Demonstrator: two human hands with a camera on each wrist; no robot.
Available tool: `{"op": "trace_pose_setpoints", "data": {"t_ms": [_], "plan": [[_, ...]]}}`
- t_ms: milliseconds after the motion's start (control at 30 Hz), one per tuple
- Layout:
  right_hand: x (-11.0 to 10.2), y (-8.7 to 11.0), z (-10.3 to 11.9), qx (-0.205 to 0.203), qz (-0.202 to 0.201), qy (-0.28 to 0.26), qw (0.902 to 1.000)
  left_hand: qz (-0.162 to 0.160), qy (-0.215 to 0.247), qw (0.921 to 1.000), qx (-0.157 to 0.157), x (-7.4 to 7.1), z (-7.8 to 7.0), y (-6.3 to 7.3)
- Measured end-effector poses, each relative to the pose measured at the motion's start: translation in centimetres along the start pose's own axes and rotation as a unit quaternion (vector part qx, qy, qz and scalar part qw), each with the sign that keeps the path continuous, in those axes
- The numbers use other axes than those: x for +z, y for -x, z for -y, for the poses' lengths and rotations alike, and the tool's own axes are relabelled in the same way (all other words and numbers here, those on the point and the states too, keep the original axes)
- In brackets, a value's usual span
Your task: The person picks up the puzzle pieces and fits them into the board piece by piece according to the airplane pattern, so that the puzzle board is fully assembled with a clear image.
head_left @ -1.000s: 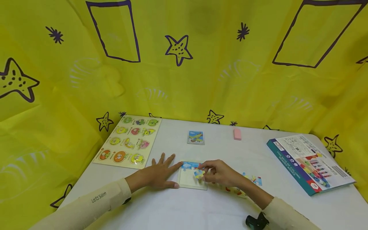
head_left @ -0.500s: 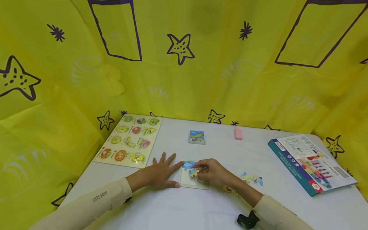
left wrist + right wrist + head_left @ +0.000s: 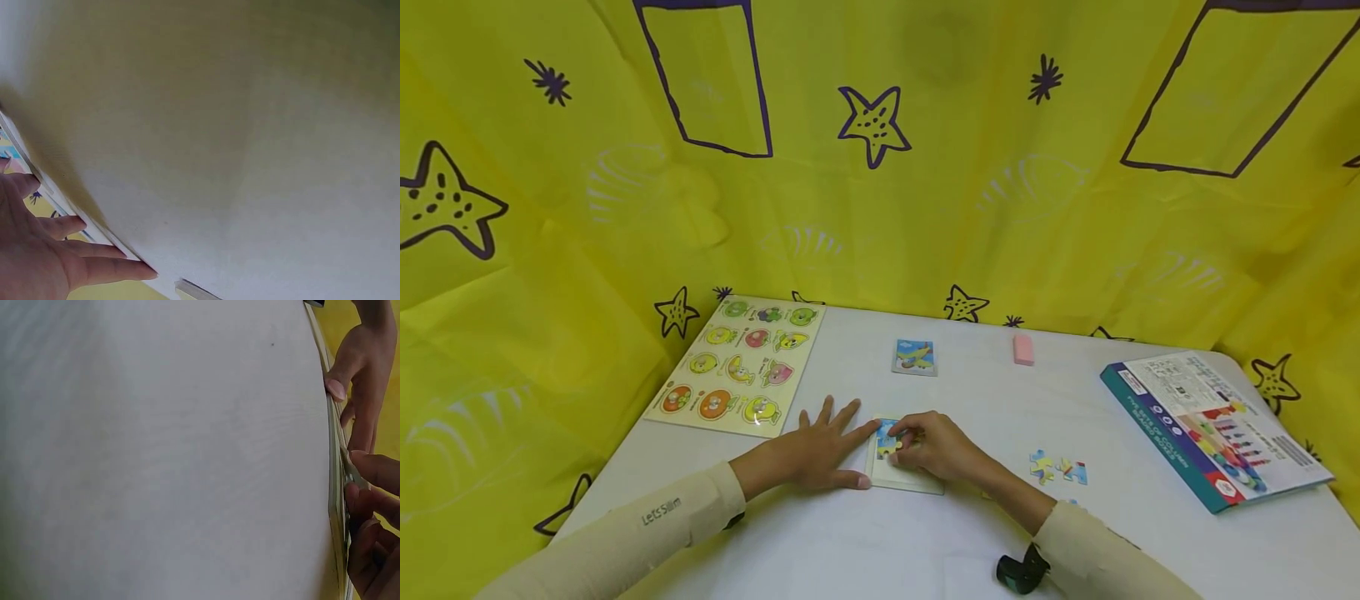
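Observation:
A shallow puzzle tray [image 3: 906,481] lies on the white table with blue-and-white sky pieces along its top. My left hand [image 3: 823,450] rests flat with fingers spread, index fingertip and thumb touching the tray's left edge. Over the tray, my right hand [image 3: 938,447] pinches a blue-and-yellow jigsaw piece [image 3: 887,447] just below the sky strip. Whether that piece is seated cannot be told, as the fingers partly cover it. Seen almost edge-on in the right wrist view, the tray [image 3: 334,481] has both hands beside it. The left wrist view shows the left hand's spread fingers [image 3: 103,265].
Loose jigsaw pieces [image 3: 1041,467] lie right of the tray, some behind the right forearm. Behind the tray is a small airplane picture puzzle [image 3: 915,357], with a pink eraser-like block [image 3: 1023,350] farther right. A fruit board [image 3: 730,367] lies left, a boxed set [image 3: 1217,429] right.
My right hand has carried the jigsaw piece leftward across the tray, up to the left part under the sky strip. The left hand has kept its place at the tray's edge.

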State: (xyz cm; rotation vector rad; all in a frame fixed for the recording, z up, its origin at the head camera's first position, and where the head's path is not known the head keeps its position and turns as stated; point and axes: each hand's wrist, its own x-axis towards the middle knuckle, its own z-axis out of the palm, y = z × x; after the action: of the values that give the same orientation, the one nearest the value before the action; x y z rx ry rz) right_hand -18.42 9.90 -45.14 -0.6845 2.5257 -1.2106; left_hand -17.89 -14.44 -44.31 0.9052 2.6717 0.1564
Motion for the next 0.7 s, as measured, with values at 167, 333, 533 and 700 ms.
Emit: {"op": "trace_pose_setpoints", "data": {"t_ms": [167, 333, 533, 700], "plan": [[0.20, -0.18, 0.38, 0.017, -0.008, 0.035, 0.9992, 0.003, -0.002, 1.0000, -0.001, -0.06, -0.01, -0.04], [0.20, -0.31, 0.70, 0.028, -0.009, 0.065, 0.9975, 0.003, -0.007, 1.0000, -0.002, -0.01, 0.07, -0.08], [0.18, -0.47, 0.81, 0.036, -0.011, 0.082, 0.9959, 0.006, -0.002, 1.0000, -0.003, 0.02, 0.07, 0.00], [0.12, -0.53, 0.75, 0.040, -0.012, 0.087, 0.9953, 0.003, 0.002, 1.0000, -0.001, 0.08, -0.12, 0.21]]}}
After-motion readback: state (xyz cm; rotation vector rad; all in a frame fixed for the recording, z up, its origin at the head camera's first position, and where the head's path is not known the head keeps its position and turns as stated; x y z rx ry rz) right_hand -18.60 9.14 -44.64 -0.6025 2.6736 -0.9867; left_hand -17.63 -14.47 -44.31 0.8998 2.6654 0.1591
